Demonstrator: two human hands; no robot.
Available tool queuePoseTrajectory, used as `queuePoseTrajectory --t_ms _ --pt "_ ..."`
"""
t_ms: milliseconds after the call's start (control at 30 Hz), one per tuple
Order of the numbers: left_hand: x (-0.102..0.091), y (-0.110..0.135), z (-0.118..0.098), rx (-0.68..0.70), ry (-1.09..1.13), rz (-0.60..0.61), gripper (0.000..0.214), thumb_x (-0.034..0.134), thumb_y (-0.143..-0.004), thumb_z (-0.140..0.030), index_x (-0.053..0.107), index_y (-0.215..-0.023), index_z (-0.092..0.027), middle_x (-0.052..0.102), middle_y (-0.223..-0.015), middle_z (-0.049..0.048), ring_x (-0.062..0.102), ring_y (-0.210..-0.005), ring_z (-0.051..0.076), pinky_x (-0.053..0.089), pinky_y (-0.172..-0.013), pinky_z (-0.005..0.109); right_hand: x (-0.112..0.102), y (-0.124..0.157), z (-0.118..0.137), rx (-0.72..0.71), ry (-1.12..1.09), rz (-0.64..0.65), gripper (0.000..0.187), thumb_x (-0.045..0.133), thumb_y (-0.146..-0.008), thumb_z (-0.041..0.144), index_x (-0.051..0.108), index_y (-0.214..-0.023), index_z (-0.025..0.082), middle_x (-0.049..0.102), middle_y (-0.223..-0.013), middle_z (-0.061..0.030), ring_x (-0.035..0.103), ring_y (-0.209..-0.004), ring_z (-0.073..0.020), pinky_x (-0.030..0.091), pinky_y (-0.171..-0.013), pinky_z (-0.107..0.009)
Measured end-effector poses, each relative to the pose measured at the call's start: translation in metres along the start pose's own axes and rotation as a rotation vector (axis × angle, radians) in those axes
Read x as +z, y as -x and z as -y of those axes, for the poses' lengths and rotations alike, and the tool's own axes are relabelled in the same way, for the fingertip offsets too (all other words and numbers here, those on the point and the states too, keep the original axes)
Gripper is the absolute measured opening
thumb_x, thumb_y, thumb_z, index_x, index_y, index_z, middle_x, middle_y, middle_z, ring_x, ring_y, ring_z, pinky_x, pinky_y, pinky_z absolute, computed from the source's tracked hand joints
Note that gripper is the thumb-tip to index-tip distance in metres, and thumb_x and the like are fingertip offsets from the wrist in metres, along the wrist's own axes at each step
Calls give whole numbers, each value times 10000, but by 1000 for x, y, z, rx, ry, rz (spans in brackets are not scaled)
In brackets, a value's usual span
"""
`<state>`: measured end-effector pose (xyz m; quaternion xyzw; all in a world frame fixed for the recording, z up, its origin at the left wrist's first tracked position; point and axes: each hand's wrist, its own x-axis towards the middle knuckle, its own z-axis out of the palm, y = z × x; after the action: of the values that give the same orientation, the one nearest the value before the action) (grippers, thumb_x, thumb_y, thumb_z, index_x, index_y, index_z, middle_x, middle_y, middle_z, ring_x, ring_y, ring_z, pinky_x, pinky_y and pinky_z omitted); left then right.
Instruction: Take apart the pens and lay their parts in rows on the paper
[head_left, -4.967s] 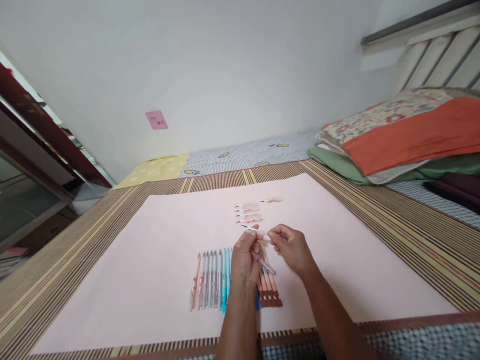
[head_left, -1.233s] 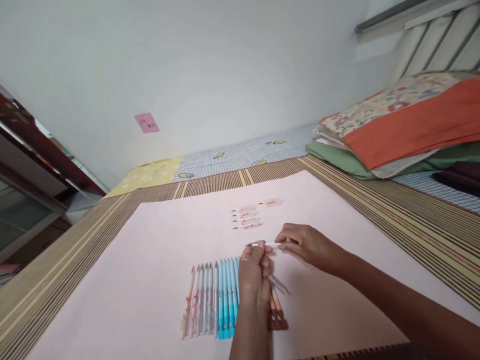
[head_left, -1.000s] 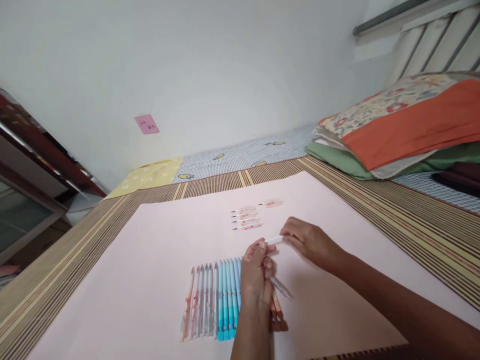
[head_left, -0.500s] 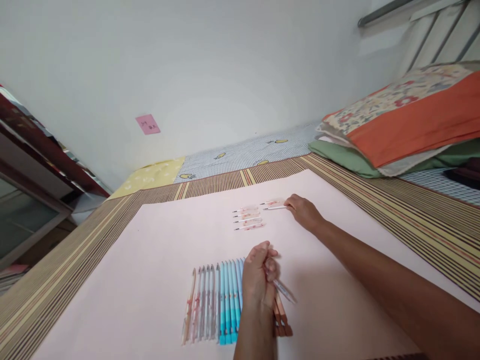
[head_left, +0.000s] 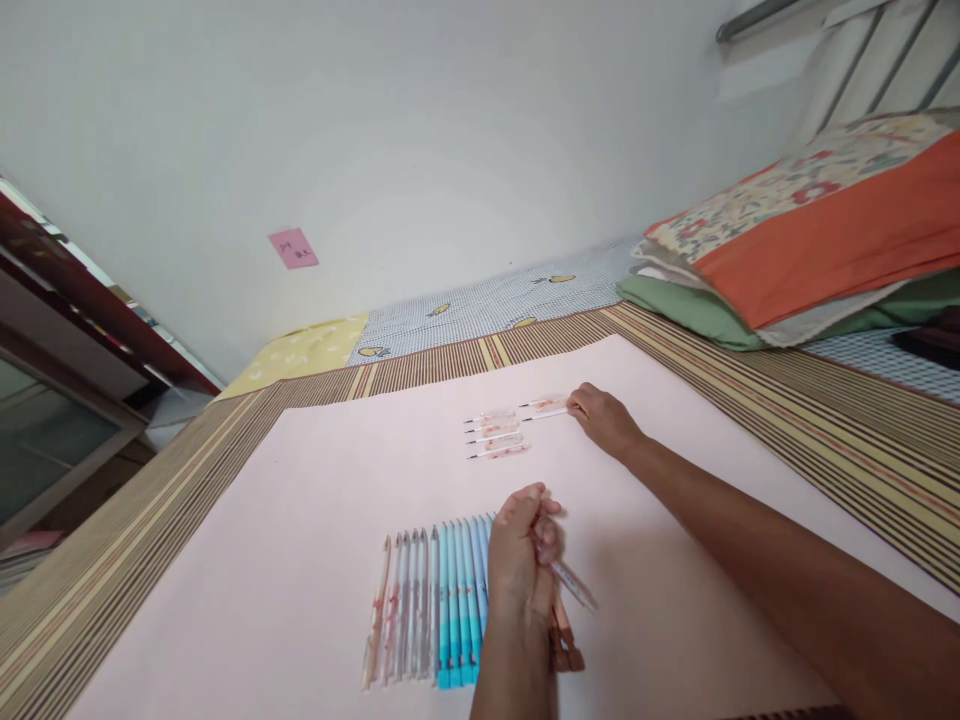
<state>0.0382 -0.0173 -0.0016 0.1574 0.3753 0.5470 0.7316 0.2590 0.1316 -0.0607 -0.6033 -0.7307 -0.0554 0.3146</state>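
Observation:
My right hand (head_left: 604, 415) is closed at the far side of the pale sheet, its fingertips pinching the end of a white pen refill (head_left: 546, 414) whose dark tip points left. Just beyond that refill lies another dark-tipped refill beside a clear patterned piece. To their left, several white refills (head_left: 491, 437) lie in a short column with similar clear, pink-printed pieces. Nearer me, my left hand (head_left: 525, 550) is curled around a slim printed pen barrel (head_left: 574, 586), which sticks out to the lower right. Its forearm covers part of a pen row.
Side by side in the row lie clear pens (head_left: 411, 605), blue pens (head_left: 457, 610) and brown pens (head_left: 566, 640). The pale sheet (head_left: 300, 560) rests on a striped mat (head_left: 150, 510). Folded bedding (head_left: 825, 230) is piled at the right; a pink note (head_left: 293, 248) is on the wall.
My right hand has shifted slightly left with the refill, staying low over the sheet. The left hand keeps its hold on the barrel, almost unmoved.

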Motion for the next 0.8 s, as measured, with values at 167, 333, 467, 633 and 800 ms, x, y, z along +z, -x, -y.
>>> queuePoseTrajectory --t_ms 167,333,467,633,800 --pt "1 0 1 -6 -5 9 524 974 -456 -350 646 -785 -107 655 -634 31 372 -396 13 141 -367 144 1 -2 6 -139 83 8 136 546 -955 184 657 -876 187 647 -922 -81 564 -807 -210 377 -773 -321" --pt "2 0 1 -11 3 -1 552 983 -426 -363 649 -784 -108 657 -625 30 375 -389 13 139 -364 141 4 -6 11 -157 139 26 154 536 -958 167 661 -869 183 648 -918 -84 552 -795 -210 358 -757 -326" --pt "3 0 1 -10 9 -1 545 981 -420 -356 650 -775 -108 656 -622 31 376 -387 13 137 -363 142 4 -8 12 -118 191 37 191 514 -962 156 663 -844 171 647 -895 -88 553 -784 -211 341 -738 -329" --pt "3 1 2 -20 15 -14 545 978 -417 -350 657 -784 -108 658 -620 29 370 -383 13 133 -363 144 3 -8 24 -122 179 37 185 515 -953 134 688 -891 157 657 -924 -92 555 -790 -209 348 -757 -329" --pt "3 1 3 -16 15 -19 549 981 -411 -359 663 -781 -107 660 -622 31 372 -386 14 143 -367 147 4 -11 46 -185 99 95 191 529 -977 152 719 -993 169 671 -1001 -88 574 -842 -205 371 -802 -314"
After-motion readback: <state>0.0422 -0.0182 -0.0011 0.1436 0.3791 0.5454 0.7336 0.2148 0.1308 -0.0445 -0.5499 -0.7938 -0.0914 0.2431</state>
